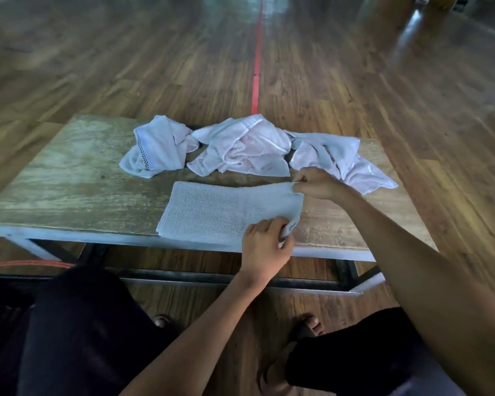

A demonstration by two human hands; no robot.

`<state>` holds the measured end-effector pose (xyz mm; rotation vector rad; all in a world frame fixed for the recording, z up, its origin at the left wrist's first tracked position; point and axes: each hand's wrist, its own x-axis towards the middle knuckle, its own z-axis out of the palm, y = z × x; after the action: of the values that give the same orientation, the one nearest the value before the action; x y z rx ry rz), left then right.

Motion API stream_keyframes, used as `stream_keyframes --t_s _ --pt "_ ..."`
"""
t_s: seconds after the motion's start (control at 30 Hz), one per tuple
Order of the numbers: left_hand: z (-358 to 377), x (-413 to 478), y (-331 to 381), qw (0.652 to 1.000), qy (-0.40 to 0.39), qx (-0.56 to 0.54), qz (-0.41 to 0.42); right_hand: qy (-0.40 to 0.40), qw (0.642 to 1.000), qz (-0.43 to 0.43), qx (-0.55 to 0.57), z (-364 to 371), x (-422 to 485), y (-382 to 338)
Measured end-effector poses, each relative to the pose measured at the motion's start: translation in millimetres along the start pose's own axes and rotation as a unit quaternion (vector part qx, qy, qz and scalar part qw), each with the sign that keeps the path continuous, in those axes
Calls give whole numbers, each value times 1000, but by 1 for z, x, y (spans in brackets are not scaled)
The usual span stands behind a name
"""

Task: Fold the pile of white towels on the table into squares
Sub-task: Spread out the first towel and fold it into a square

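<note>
We see the half-folded towel (226, 212) flat at the table's (69, 181) near edge. Left hand (265, 244) grips its near right corner, fingers curled round the cloth. Right hand (316, 184) pinches the far right corner. Three crumpled towels (243, 150) sit in a row behind, along the far edge.

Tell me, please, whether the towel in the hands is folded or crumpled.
Folded: the towel lies as a flat rectangle on the table; left hand and right hand pinch its corners.
</note>
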<state>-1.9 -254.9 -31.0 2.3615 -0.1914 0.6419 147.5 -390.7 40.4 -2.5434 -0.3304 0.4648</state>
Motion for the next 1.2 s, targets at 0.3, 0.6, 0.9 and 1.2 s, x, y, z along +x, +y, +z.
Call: stream_keyframes --t_s 0.3,0.6,0.9,1.2 --pt "-89 0 -56 989 95 -70 -89 -78 981 -54 168 -8 5 -113" --pt "-130 -27 -137 946 104 -116 -285 -160 980 -89 81 65 64 -186" --pt "-124 -29 -163 906 93 -146 -386 -147 985 -89 -2 118 110 -192" --pt "-129 -33 -166 902 104 -150 -390 -142 973 -138 -120 128 117 -195"
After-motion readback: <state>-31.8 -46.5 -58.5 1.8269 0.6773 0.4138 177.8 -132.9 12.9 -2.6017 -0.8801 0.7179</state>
